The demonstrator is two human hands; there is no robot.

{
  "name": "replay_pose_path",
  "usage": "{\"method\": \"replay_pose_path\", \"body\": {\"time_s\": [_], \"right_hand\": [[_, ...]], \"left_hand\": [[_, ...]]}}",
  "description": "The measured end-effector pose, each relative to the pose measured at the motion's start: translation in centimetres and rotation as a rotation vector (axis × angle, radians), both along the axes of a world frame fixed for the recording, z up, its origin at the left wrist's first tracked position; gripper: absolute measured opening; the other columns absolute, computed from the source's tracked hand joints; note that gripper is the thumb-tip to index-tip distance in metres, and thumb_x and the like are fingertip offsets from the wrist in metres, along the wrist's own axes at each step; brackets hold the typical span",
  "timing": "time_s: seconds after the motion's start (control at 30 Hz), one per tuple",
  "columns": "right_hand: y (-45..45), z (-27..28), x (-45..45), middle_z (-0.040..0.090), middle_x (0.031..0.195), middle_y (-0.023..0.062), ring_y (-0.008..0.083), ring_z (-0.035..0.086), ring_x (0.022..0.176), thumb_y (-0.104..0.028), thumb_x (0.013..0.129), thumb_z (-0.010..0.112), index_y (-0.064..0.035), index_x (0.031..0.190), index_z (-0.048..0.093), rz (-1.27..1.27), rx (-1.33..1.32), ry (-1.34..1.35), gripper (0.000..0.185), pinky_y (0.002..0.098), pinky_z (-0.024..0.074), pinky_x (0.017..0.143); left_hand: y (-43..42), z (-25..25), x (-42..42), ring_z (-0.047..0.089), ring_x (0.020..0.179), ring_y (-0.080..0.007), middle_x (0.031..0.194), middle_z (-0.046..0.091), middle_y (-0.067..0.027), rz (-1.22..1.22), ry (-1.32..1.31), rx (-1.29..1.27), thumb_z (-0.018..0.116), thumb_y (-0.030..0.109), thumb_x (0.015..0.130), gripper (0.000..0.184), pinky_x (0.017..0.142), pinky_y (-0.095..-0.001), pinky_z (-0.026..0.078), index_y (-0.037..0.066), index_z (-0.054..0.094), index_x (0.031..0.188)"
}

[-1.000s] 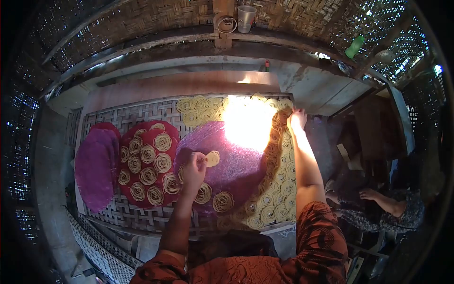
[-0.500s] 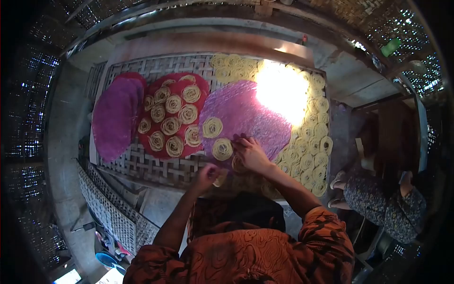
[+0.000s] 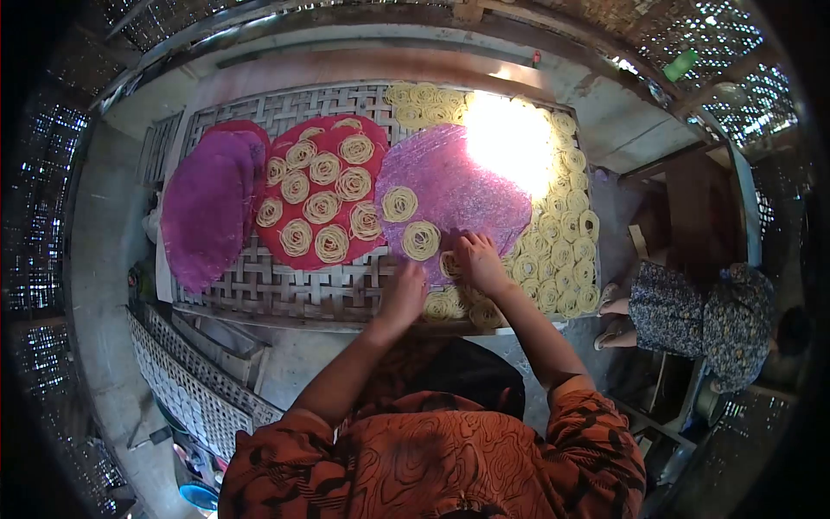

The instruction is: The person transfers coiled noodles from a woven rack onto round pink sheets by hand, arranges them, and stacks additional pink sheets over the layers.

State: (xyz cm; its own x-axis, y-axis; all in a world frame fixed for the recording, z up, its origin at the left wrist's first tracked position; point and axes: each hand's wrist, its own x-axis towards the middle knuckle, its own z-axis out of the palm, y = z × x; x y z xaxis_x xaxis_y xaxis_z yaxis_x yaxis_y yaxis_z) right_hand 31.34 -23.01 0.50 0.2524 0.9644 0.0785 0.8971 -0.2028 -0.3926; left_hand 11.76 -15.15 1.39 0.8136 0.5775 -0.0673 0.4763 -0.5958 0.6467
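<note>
A round, shiny purple sheet (image 3: 450,190) lies on the woven bamboo rack, overlapping rows of pale yellow noodle coils (image 3: 553,251). On the sheet's left part sit a noodle coil (image 3: 399,204) and another noodle coil (image 3: 421,240). My left hand (image 3: 405,294) is closed at the sheet's lower left edge, its fingertips hidden. Beside it, my right hand (image 3: 481,261) rests on the sheet's lower part with curled fingers, right of a third noodle coil (image 3: 450,265) that it partly covers. What either hand grips cannot be made out.
The bamboo rack (image 3: 285,290) fills the middle. A red sheet (image 3: 281,246) bears several coils, and a stack of purple sheets (image 3: 203,208) lies at far left. Sunlight glares on the rack's right side. Another person (image 3: 692,320) is at the right. Woven panels (image 3: 186,381) lean lower left.
My left hand has moved up and right, from the rack's front edge to the purple sheet's edge. My right hand stays by the third coil, its fingers more curled. The view has shifted slightly.
</note>
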Motion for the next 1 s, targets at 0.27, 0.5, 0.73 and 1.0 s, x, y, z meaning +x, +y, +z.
{"method": "replay_pose_path", "body": {"time_s": [0.27, 0.5, 0.73, 1.0], "right_hand": [[-3.2, 5.9, -5.5, 0.063, 0.081, 0.0101, 0.0245, 0.062, 0.074, -0.009, 0.079, 0.062, -0.0047, 0.085, 0.055, -0.156, -0.020, 0.553, 0.010, 0.0326, 0.0468, 0.071], [-3.0, 1.2, -10.2, 0.063, 0.070, 0.0132, 0.0113, 0.061, 0.067, -0.018, 0.083, 0.064, -0.0048, 0.085, 0.064, -0.164, -0.053, 0.951, 0.014, 0.0290, 0.0476, 0.063], [0.9, 2.0, -7.4, 0.064, 0.087, 0.0168, 0.0330, 0.059, 0.085, -0.014, 0.078, 0.058, -0.0055, 0.089, 0.067, -0.285, 0.075, 0.271, 0.017, 0.0390, 0.0471, 0.078], [4.9, 0.0, -7.9, 0.052, 0.113, 0.0134, 0.0332, 0.049, 0.105, -0.018, 0.079, 0.057, -0.0082, 0.116, 0.053, -0.455, -0.047, 0.061, 0.038, 0.0455, 0.0415, 0.087]], "left_hand": [[7.9, -3.5, 4.6, 0.055, 0.101, -0.0314, 0.109, 0.054, -0.0136, -0.042, -0.041, 0.254, 0.067, 0.016, 0.075, 0.039, 0.088, -0.0392, 0.044, 0.006, 0.056, 0.111], [8.6, -3.7, 4.6, 0.058, 0.094, -0.0309, 0.099, 0.059, -0.0119, -0.008, -0.009, 0.411, 0.068, 0.018, 0.075, 0.023, 0.082, -0.0397, 0.047, 0.007, 0.059, 0.092], [8.5, -1.7, 0.4, 0.062, 0.074, -0.0249, 0.084, 0.061, -0.0109, -0.023, -0.407, -0.261, 0.064, 0.007, 0.078, 0.018, 0.063, -0.0362, 0.049, 0.003, 0.053, 0.090], [6.7, -0.7, -7.9, 0.058, 0.078, -0.0108, 0.088, 0.061, -0.0048, 0.106, -0.509, -0.600, 0.059, 0.009, 0.086, 0.020, 0.068, -0.0263, 0.048, 0.000, 0.054, 0.104]]}}
